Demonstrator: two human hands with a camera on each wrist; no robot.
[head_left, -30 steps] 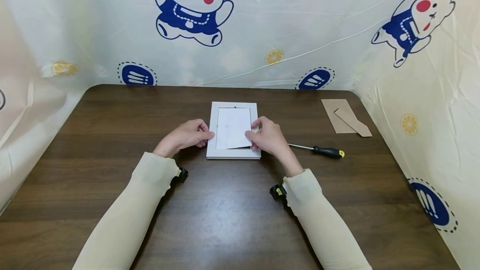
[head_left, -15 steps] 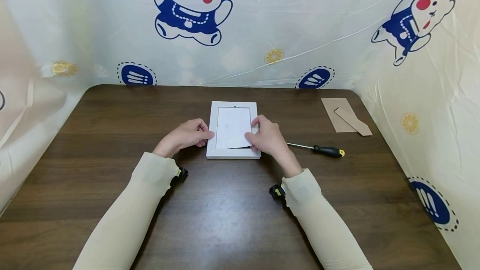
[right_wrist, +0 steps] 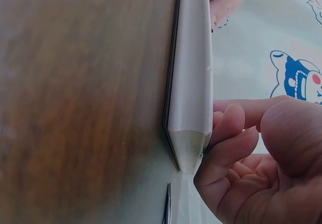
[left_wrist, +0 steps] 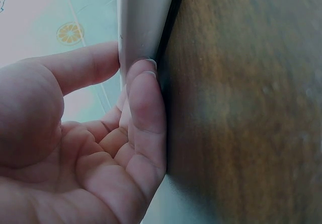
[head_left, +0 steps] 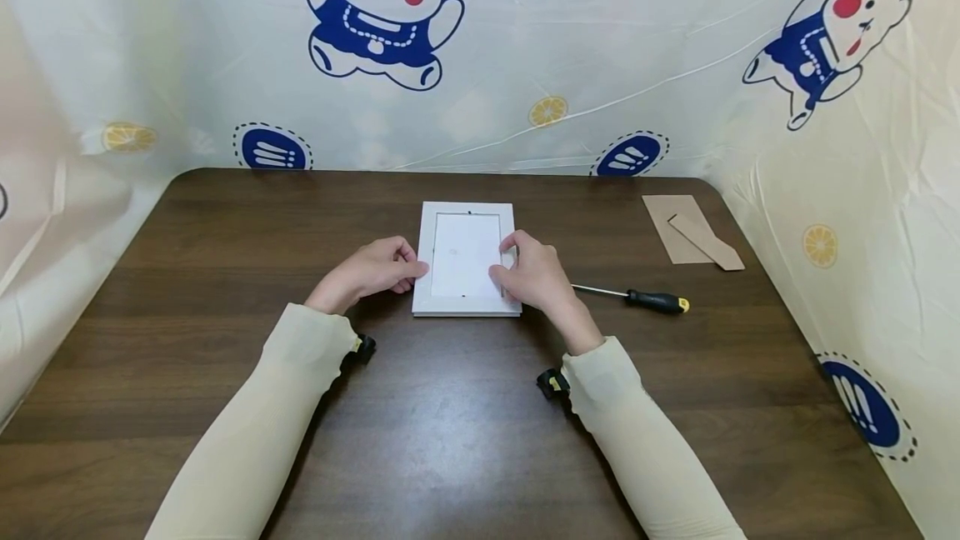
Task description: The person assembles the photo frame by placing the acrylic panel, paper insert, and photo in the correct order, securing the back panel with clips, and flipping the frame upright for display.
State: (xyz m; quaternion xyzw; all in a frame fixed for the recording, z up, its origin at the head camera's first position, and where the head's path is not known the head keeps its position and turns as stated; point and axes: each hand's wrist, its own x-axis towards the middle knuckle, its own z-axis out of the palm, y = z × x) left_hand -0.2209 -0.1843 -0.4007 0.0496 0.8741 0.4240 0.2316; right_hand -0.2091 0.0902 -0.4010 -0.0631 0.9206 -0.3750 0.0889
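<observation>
A white picture frame (head_left: 467, 307) lies face down on the table, a white sheet (head_left: 461, 252) sitting in its recess. At the frame's left side is my left hand (head_left: 381, 267), thumb on the top edge and fingers curled against the side, pinching it; the left wrist view shows this grip on the frame edge (left_wrist: 143, 22) closely. My right hand (head_left: 531, 273) holds the sheet's right edge, thumb over the sheet and index finger a little farther up. In the right wrist view, its curled fingers (right_wrist: 229, 128) overlap the frame's upper edge.
A screwdriver (head_left: 656, 302) with a black and yellow handle lies right of the right hand, its shaft pointing at the frame. Farther back right is a brown backing board (head_left: 678, 232) with a stand leg. Printed curtains (head_left: 495, 48) surround the brown table (head_left: 450, 440).
The sheet's lower right corner, earlier raised and skewed with a dark gap beneath, now lies down level in the recess. Both hands have stayed almost in place.
</observation>
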